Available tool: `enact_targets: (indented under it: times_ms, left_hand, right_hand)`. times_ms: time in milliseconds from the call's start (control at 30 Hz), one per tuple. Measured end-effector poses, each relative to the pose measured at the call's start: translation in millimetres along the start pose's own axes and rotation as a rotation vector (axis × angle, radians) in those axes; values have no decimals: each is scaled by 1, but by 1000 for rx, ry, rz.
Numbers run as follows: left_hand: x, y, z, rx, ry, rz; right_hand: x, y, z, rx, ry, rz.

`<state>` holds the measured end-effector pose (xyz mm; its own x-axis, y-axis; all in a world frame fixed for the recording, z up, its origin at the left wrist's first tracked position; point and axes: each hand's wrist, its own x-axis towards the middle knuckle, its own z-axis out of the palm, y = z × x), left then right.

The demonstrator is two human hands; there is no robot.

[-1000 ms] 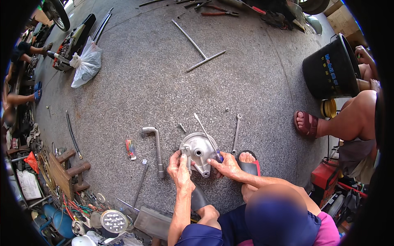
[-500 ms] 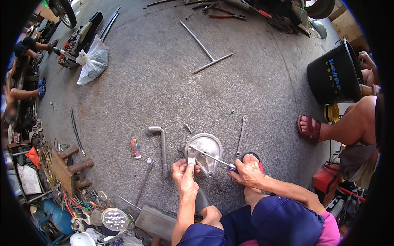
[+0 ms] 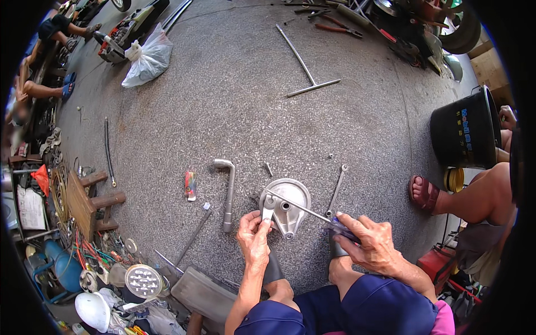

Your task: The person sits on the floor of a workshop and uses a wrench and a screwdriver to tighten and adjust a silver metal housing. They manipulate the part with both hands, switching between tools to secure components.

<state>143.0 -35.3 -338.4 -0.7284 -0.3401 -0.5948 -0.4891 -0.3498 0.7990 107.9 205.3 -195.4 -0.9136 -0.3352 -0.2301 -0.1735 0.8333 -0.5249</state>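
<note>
A round silver metal plate [image 3: 296,198] with a centre hole and a pointed lobe lies on the ground between my feet. My left hand [image 3: 254,240] pinches a short metal lever [image 3: 268,207] on the plate's left side. My right hand [image 3: 365,243] grips a screwdriver [image 3: 339,228] by its blue handle; the shaft reaches across the plate to the top of the lever. An L-shaped socket wrench [image 3: 229,195] lies left of the plate, a small bolt [image 3: 269,170] above it and a combination wrench [image 3: 337,190] to its right.
A T-handle wrench [image 3: 307,75], pliers [image 3: 340,29] and a tied plastic bag [image 3: 148,61] lie farther off. A black bucket [image 3: 463,134] stands by another person's sandalled foot [image 3: 421,192] at right. People's legs [image 3: 47,89], a wooden stool [image 3: 84,204] and clutter line the left.
My right hand has drawn back to the right and turned with the screwdriver, whose shaft swung from upright toward level, across the plate to the lever. The whole view has shifted slightly.
</note>
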Motion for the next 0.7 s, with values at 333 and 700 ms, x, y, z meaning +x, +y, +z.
enact_targets:
  times_ms: [333,700]
  left_hand:
    - [2,-4,0,-38,-10,-21]
    - [2,2,-5,-266,-18,-167]
  right_hand:
    - [10,-30,-26,-239,157,-272]
    - [23,-36,-15,-254,195,-342]
